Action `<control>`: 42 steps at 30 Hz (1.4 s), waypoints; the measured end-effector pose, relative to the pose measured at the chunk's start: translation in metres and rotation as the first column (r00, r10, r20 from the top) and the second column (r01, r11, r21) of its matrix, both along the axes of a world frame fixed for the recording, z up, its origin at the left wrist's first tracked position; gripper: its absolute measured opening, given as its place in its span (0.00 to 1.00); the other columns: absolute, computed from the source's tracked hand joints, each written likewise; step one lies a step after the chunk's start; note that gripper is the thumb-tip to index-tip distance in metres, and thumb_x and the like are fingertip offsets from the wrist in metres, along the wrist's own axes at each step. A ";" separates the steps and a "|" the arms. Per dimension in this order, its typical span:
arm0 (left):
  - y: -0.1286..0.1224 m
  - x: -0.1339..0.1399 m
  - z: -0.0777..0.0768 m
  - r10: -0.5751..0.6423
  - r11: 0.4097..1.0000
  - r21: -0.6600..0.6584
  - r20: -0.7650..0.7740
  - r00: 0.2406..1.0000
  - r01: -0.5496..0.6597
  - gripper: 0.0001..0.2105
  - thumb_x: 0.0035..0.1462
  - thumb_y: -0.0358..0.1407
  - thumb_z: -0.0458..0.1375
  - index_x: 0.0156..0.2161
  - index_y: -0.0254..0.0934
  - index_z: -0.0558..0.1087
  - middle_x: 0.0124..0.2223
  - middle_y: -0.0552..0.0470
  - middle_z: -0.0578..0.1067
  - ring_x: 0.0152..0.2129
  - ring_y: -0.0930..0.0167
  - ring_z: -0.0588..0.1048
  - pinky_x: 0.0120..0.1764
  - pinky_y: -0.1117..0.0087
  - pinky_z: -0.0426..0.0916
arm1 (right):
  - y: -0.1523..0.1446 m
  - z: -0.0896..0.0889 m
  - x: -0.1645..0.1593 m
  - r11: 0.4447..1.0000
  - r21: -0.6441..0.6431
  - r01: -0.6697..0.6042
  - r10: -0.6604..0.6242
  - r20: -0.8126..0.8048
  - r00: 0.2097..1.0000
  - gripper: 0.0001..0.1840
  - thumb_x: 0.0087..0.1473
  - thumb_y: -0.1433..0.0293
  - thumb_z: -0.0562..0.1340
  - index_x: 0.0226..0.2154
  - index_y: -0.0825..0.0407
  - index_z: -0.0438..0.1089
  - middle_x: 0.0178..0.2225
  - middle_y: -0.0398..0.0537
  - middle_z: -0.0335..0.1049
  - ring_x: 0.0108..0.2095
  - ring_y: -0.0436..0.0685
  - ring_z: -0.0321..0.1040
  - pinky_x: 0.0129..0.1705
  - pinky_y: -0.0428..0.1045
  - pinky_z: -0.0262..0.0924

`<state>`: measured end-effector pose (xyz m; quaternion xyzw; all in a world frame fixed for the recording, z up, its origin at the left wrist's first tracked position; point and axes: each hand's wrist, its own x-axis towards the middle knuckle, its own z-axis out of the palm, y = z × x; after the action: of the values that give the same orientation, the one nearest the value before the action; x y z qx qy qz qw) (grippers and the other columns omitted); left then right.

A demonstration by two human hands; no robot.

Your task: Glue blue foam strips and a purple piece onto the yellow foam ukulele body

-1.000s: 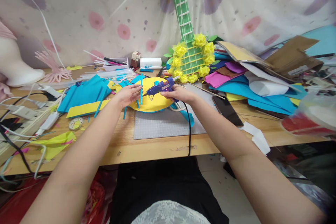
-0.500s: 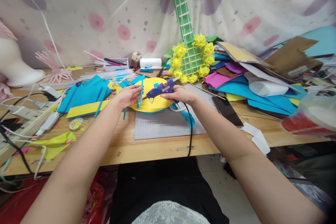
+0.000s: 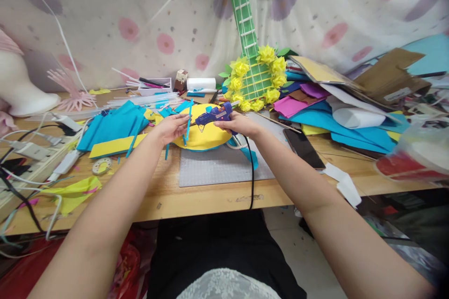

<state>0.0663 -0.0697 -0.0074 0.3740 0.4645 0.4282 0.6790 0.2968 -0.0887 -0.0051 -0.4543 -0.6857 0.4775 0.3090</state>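
Observation:
A narrow blue paper strip [image 3: 189,123] stands nearly upright in the fingertips of my left hand [image 3: 175,127]. My right hand [image 3: 238,124] is wrapped round the handle of a dark blue hot glue gun [image 3: 213,115], whose tip points left at the strip; whether it touches cannot be made out. A clear glue stick [image 3: 235,103] pokes from the gun's rear, and a black cord [image 3: 253,173] hangs from it over the table edge. Beneath both hands lies a rounded yellow piece [image 3: 210,139] with a blue edge. Scissors [image 3: 239,142] lie partly hidden under my right hand.
The grey cutting mat [image 3: 217,168] lies in front of me on the wooden table. Behind it leans a green paper guitar [image 3: 247,32] with yellow flowers. Blue sheets [image 3: 114,126] and a power strip [image 3: 21,168] are left; a phone [image 3: 303,148] and a plastic cup [image 3: 414,159] are right.
The glue gun has tilted a little, its front end rising, and its cord has swung slightly left. My left hand keeps the blue strip in almost the same place.

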 end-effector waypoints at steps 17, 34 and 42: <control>-0.001 -0.002 -0.002 -0.025 1.000 -0.015 0.010 1.000 0.026 0.05 0.48 0.26 0.60 0.33 0.31 0.73 0.28 0.51 0.76 0.20 0.77 0.73 0.23 0.80 0.69 | 0.001 -0.001 0.001 1.000 0.011 0.010 -0.010 0.023 1.000 0.22 0.40 0.52 0.65 0.32 0.52 0.65 0.21 0.38 0.56 0.20 0.44 0.51 0.19 0.42 0.48; -0.005 -0.003 0.002 -0.044 0.998 -0.034 0.025 0.999 0.045 0.03 0.51 0.24 0.56 0.32 0.31 0.71 0.24 0.54 0.72 0.17 0.80 0.70 0.18 0.82 0.65 | 0.008 -0.001 0.003 0.997 0.033 0.072 -0.072 0.018 0.997 0.23 0.41 0.50 0.63 0.25 0.52 0.60 0.18 0.38 0.53 0.19 0.45 0.50 0.18 0.44 0.45; -0.005 -0.004 0.002 -0.046 0.997 -0.059 0.017 0.999 0.047 0.04 0.49 0.25 0.59 0.33 0.32 0.71 0.24 0.53 0.72 0.17 0.79 0.71 0.19 0.81 0.65 | 0.008 -0.002 0.003 0.999 0.038 -0.017 0.016 0.012 1.000 0.23 0.41 0.50 0.63 0.23 0.52 0.59 0.18 0.37 0.51 0.18 0.44 0.48 0.18 0.44 0.43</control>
<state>0.0625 -0.0745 -0.0053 0.3609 0.4631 0.4012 0.7031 0.2996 -0.0812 -0.0069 -0.4456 -0.7001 0.4643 0.3094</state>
